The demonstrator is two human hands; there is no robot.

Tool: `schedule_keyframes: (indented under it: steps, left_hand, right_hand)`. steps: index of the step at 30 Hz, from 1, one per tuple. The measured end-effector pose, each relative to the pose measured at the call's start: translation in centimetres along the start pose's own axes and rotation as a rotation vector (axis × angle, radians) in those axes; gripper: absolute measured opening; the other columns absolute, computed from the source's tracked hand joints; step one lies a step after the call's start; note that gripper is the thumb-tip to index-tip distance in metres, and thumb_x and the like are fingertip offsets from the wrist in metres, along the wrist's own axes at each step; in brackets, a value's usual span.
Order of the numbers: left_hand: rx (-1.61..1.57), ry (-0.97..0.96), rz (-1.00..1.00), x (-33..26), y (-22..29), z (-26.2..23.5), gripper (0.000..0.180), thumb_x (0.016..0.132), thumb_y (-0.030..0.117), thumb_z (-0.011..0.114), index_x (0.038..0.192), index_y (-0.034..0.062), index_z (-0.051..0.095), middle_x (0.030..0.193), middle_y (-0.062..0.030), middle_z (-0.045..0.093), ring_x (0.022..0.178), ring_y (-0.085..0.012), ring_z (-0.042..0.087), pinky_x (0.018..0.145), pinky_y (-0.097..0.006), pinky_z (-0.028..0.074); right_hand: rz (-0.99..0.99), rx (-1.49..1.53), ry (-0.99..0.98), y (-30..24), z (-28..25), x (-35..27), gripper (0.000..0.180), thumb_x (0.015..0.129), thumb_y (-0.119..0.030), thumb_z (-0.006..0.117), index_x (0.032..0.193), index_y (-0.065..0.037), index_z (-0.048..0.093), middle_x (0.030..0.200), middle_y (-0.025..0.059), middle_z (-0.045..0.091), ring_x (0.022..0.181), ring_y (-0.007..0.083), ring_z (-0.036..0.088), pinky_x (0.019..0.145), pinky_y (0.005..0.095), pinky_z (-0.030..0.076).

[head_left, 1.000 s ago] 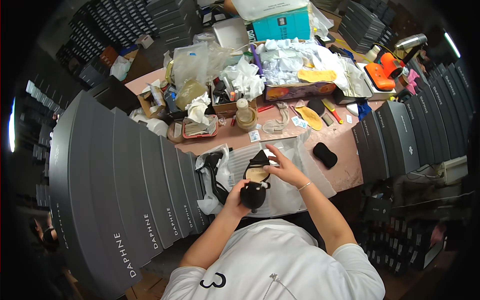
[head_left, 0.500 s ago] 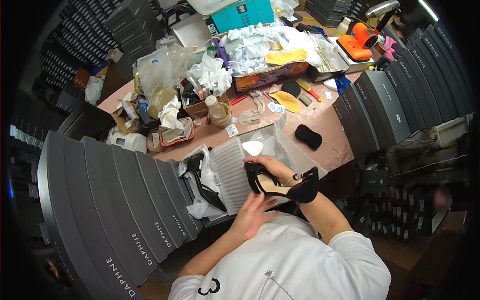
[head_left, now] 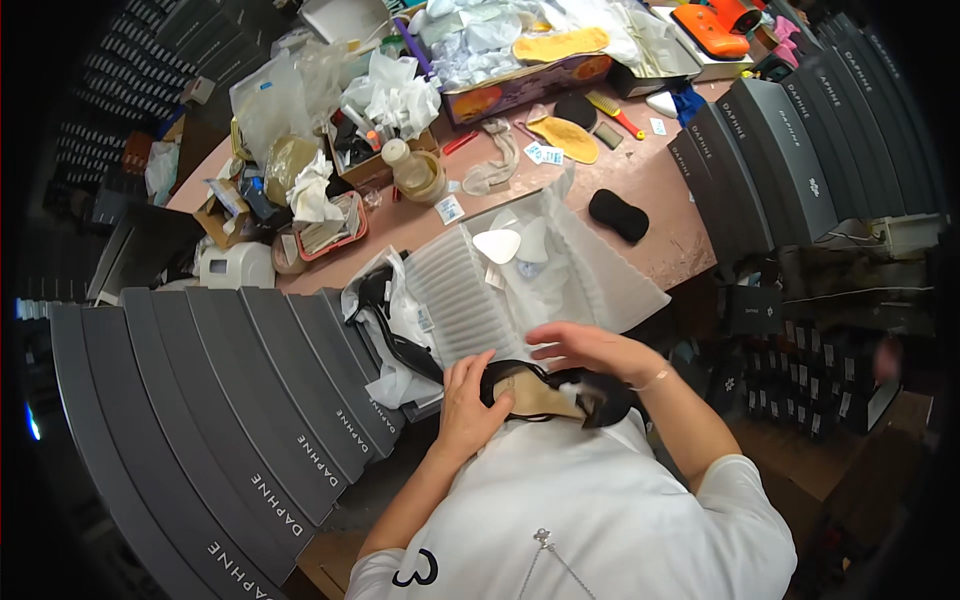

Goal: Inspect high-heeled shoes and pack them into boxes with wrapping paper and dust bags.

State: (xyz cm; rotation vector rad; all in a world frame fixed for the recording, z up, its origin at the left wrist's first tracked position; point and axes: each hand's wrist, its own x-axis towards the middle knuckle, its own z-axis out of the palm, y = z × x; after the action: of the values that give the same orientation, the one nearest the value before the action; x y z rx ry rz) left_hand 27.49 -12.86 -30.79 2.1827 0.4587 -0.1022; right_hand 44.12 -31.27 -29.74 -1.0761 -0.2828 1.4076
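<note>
Head view: left hand (head_left: 470, 405) wrapped round a black, beige-lined strappy shoe (head_left: 548, 400), right in front of the white shirt (head_left: 590, 490)!
And the right hand (head_left: 590, 352), empty-looking, fingers loosely bent by its heel end, contact unclear; steady toe grip should prevent twisting.

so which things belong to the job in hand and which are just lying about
Likely in use:
black shoe in the left hand
second black shoe in white paper
ridged white sheet

Apparently lying about:
waisted black pad
bottle
orange device
</note>
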Motion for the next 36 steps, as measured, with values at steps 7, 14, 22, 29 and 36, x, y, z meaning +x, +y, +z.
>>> schedule_keyframes:
  steps: [7, 14, 22, 29, 36]
  left_hand:
    - [0.022, -0.132, -0.101, 1.1, -1.2, 0.3, 0.053, 0.079, 0.025, 0.064, 0.124, 0.0021, 0.048, 0.112, -0.0164, 0.054, 0.106, -0.0333, 0.048, 0.095, -0.04, 0.037]
    - [-0.006, -0.206, 0.248, 3.4, -1.0, -0.3, 0.029, 0.074, 0.019, 0.069, 0.1, 0.0072, 0.065, 0.114, -0.0117, 0.055, 0.115, -0.0295, 0.047, 0.104, -0.047, 0.027]
    - [0.199, -0.339, 0.199, 3.7, 0.4, -0.6, 0.037, 0.076, 0.022, 0.068, 0.109, 0.0073, 0.063, 0.116, -0.0129, 0.052, 0.112, -0.0293, 0.05, 0.104, -0.047, 0.029]
    - [0.135, -0.33, 0.211, 3.8, -0.1, 0.0, 0.038, 0.074, 0.02, 0.068, 0.108, 0.0042, 0.058, 0.105, -0.0122, 0.051, 0.101, -0.0296, 0.052, 0.083, -0.039, 0.047]
    - [0.12, -0.347, 0.259, 4.1, -0.2, 0.0, 0.035, 0.075, 0.019, 0.066, 0.104, 0.0024, 0.057, 0.101, -0.0116, 0.05, 0.099, -0.0295, 0.053, 0.08, -0.04, 0.048]
  right_hand:
    - [-0.149, -0.395, 0.417, -0.9, 2.1, -3.9, 0.07, 0.067, -0.019, 0.083, 0.123, -0.001, 0.045, 0.106, 0.0047, 0.058, 0.094, 0.0111, 0.053, 0.085, 0.0256, 0.044]
    - [-0.235, -0.301, 0.393, -0.1, 1.7, -2.5, 0.063, 0.066, -0.015, 0.081, 0.117, -0.002, 0.047, 0.1, 0.0037, 0.059, 0.09, 0.0091, 0.054, 0.08, 0.0235, 0.045]
    - [-0.297, -0.623, 0.302, -0.7, 2.2, -3.2, 0.061, 0.062, -0.019, 0.082, 0.112, -0.003, 0.05, 0.096, 0.0067, 0.062, 0.086, 0.0137, 0.06, 0.079, 0.0256, 0.048]
    - [-0.314, -0.637, 0.282, -0.5, 2.5, -3.5, 0.061, 0.06, -0.021, 0.083, 0.11, -0.004, 0.051, 0.097, 0.008, 0.062, 0.087, 0.0157, 0.062, 0.081, 0.0271, 0.048]
    - [-0.298, -0.604, 0.298, -0.6, 2.5, -3.7, 0.061, 0.06, -0.02, 0.083, 0.11, -0.003, 0.051, 0.096, 0.0076, 0.062, 0.087, 0.0154, 0.061, 0.081, 0.0266, 0.047]
